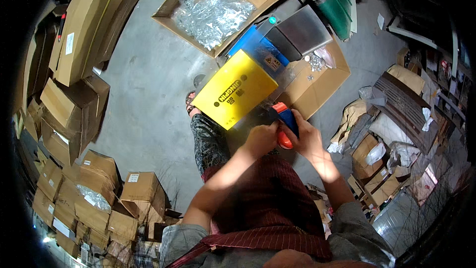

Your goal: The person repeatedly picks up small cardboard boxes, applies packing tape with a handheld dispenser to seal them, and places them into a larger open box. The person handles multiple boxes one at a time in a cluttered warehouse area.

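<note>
In front of my body, to the right of the yellow machine cover [235, 89], both hands meet at a small dark blue and orange-red object [285, 140]; its kind cannot be made out. My right hand [308, 139] is closed round its right side. My left hand [263, 140] is closed, with its fingertips against the object's left side; whatever lies between them is hidden. Behind the yellow cover are the machine's blue body [253, 42] and a grey metal tray [307, 30].
An open carton [163, 20] of clear plastic packets stands beyond the machine. Another carton [325, 87] to its right holds small shiny parts. Stacked cardboard boxes [77, 44] line the left. A green-topped unit [337, 7] stands far right, with cardboard scraps [367, 154] nearer.
</note>
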`<action>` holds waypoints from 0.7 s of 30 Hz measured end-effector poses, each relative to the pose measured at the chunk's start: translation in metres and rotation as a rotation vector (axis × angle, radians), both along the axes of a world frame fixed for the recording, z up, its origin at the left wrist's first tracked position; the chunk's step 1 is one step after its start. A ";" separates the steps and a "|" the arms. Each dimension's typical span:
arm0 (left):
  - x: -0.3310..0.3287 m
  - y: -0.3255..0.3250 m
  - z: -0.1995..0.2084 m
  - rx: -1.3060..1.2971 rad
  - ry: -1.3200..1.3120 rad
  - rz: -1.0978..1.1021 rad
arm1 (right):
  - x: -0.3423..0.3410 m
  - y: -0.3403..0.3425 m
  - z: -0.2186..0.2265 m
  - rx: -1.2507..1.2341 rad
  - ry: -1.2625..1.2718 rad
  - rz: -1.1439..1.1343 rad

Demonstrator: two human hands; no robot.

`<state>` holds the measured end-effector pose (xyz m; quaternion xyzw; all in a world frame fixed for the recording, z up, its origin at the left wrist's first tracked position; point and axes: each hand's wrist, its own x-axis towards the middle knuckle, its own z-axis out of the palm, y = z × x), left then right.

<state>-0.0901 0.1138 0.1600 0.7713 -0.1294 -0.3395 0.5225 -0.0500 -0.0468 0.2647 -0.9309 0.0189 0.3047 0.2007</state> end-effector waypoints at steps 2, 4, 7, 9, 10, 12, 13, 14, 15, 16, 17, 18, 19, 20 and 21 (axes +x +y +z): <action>-0.033 -0.022 -0.004 -0.049 0.021 0.265 | 0.003 0.003 0.008 0.020 0.002 -0.067; -0.047 -0.034 0.005 -0.174 0.155 0.441 | 0.006 0.005 0.017 -0.016 0.015 -0.087; -0.039 -0.036 0.035 -0.374 0.524 0.539 | 0.005 0.003 0.027 -0.097 0.053 -0.067; -0.037 -0.038 0.035 -0.369 0.418 0.511 | 0.001 -0.011 0.029 -0.076 0.077 -0.073; -0.043 -0.042 0.025 -0.353 0.196 0.502 | 0.001 -0.012 0.034 -0.095 0.086 -0.094; -0.040 -0.049 0.020 -0.253 -0.026 0.388 | 0.001 -0.019 0.039 -0.127 0.103 -0.143; -0.030 -0.051 0.024 -0.178 -0.023 0.284 | -0.003 -0.026 0.037 -0.115 0.087 -0.136; -0.022 -0.052 0.028 -0.104 -0.019 0.181 | -0.007 -0.032 0.035 -0.129 0.102 -0.157; -0.016 -0.049 0.032 -0.066 -0.031 0.147 | -0.010 -0.037 0.034 -0.142 0.118 -0.178; -0.009 -0.044 0.038 -0.031 -0.044 0.111 | -0.010 -0.041 0.034 -0.158 0.133 -0.202; -0.002 -0.041 0.039 0.004 -0.056 0.074 | -0.010 -0.045 0.033 -0.176 0.108 -0.161; 0.002 -0.041 0.035 0.137 -0.099 0.113 | -0.009 -0.048 0.031 -0.194 0.084 -0.121; 0.005 -0.042 0.026 0.272 -0.142 0.151 | -0.008 -0.050 0.030 -0.211 0.060 -0.081; 0.003 -0.043 0.014 0.405 -0.180 0.186 | -0.006 -0.050 0.030 -0.220 0.066 -0.065; 0.002 -0.045 0.003 0.538 -0.218 0.221 | -0.001 -0.050 0.029 -0.230 0.072 -0.049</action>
